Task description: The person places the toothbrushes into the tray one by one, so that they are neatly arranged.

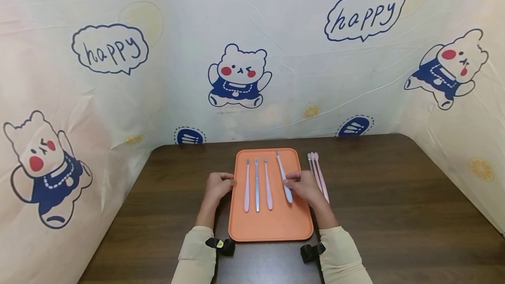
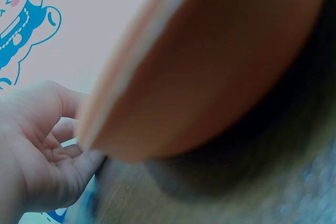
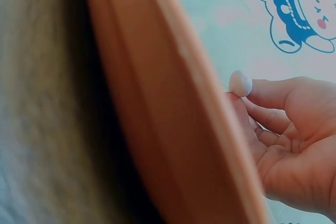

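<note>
An orange tray (image 1: 272,227) lies on the table. My left hand (image 1: 218,186) is at its left edge; in the left wrist view the thumb and curled fingers of that hand (image 2: 42,150) pinch the tray's rim (image 2: 126,87). Over the tray's right half, my right hand (image 1: 305,185) pinches a pale blue toothbrush (image 1: 282,168), tilted with its head up and to the left. The handle's rounded end (image 3: 240,83) shows at the fingertips in the right wrist view. Left of it, a pink toothbrush (image 1: 247,187), a blue toothbrush (image 1: 257,187) and another pink toothbrush (image 1: 268,187) lie side by side.
Right of the tray, three more toothbrushes (image 1: 317,168) lie close together on the dark wooden table (image 1: 394,196), partly behind my right hand. A printed curtain (image 1: 292,65) surrounds the table at the back and sides.
</note>
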`<state>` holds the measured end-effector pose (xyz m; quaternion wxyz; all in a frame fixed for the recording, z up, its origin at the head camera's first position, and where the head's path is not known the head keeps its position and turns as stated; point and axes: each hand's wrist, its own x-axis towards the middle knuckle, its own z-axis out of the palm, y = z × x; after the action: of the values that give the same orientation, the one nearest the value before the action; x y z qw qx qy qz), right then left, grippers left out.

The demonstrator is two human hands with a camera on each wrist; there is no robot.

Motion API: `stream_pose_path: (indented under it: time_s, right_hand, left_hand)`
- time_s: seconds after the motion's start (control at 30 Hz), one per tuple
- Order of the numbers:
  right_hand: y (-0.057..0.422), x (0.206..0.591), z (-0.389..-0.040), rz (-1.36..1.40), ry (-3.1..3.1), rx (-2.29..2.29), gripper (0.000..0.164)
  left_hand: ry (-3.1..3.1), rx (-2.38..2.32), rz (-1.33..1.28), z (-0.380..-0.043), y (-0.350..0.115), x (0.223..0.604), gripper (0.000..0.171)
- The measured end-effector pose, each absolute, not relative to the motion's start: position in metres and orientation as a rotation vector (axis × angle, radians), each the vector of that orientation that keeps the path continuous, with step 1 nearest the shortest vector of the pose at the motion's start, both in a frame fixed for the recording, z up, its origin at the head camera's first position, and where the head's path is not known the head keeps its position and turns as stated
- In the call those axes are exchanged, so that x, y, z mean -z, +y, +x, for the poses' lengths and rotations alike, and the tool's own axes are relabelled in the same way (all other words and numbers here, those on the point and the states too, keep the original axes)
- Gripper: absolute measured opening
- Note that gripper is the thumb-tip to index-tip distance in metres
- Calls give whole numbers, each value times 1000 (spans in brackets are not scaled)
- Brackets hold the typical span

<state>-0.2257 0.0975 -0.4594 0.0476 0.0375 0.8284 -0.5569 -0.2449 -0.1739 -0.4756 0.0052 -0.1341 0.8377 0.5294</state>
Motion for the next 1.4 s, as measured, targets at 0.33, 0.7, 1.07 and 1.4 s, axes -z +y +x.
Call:
stream_pose_path:
  time_s: [0.33, 0.7, 1.07, 1.4]
  right_hand:
    - [95, 462, -226, 138, 2525, 1650, 22]
    - [92, 460, -224, 152, 2575, 1572, 22]
    - [87, 463, -225, 99, 2593, 1572, 20]
    - [83, 463, -223, 133, 2598, 1567, 20]
  left_hand:
    - [2623, -1663, -420, -244, -174, 475, 23]
    - [2627, -1655, -422, -243, -173, 474, 22]
    - [2615, -1661, -431, -243, -174, 474, 23]
    - [2631, -1650, -440, -243, -173, 475, 22]
